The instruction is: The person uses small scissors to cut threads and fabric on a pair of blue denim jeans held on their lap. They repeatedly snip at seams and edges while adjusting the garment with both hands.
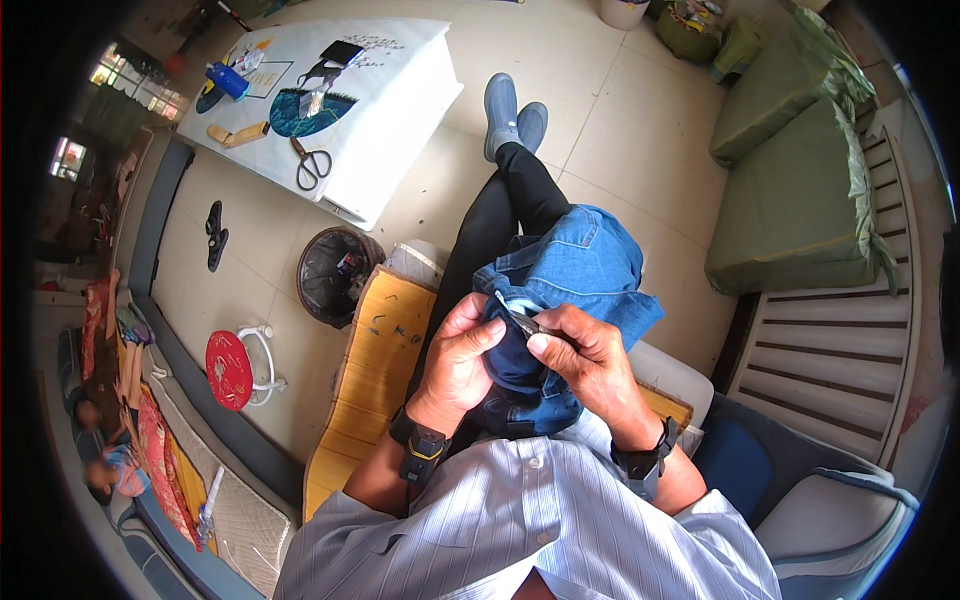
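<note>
Left hand (458, 360) pinches one denim garment (585, 260), right hand (585, 352) grips one dark tool (525, 324), two blue shoes (502, 108) beyond!

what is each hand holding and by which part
The left hand pinches the blue denim garment by an edge; the right hand grips a small dark slender tool by its right end.

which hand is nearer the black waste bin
Left. The left hand is below and right of the waste bin in the picture; the right hand is farther right, beyond the left.
</note>
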The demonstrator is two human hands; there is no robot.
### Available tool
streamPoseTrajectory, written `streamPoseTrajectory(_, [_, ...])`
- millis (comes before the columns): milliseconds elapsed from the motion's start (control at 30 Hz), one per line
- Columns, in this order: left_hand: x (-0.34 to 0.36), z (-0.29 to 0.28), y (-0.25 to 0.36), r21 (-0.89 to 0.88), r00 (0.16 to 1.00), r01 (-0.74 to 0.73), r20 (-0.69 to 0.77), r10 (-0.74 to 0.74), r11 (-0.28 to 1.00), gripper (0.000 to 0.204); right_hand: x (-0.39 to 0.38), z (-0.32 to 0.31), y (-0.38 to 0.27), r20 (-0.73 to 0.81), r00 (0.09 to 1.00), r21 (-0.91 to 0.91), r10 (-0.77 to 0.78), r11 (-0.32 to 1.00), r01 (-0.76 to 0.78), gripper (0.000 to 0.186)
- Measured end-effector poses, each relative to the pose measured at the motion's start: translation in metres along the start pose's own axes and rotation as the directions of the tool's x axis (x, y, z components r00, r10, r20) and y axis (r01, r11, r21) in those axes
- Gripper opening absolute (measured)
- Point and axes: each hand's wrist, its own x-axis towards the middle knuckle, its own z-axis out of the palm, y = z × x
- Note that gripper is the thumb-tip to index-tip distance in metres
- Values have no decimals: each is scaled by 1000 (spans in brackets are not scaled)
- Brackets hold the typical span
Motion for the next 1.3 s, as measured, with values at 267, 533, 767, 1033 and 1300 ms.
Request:
streamPoseTrajectory(267, [0,1,0,8,1000,-4,-9,4,1000,17,0,3,3,-16,1000,-10,10,1000,-10,15])
streamPoseTrajectory(533, [-2,5,4,22,999,-10,-35,10,1000,15,-3,1,12,-63,997,284,46,958,-26,14])
streamPoseTrajectory(767, [-2,-2,4,26,999,-49,-3,49,998,11,-2,-14,9,-139,965,523,223,844,-120,22])
streamPoseTrajectory(1033, [-2,1,9,-5,1000,-17,-22,16,1000,11,-20,-24,-5,-82,996,37,43,999,-40,18])
streamPoseTrajectory(1300, [-3,9,7,-44,998,30,-58,-33,999,11,-26,-18,-13,0,996,-281,-94,955,91,23])
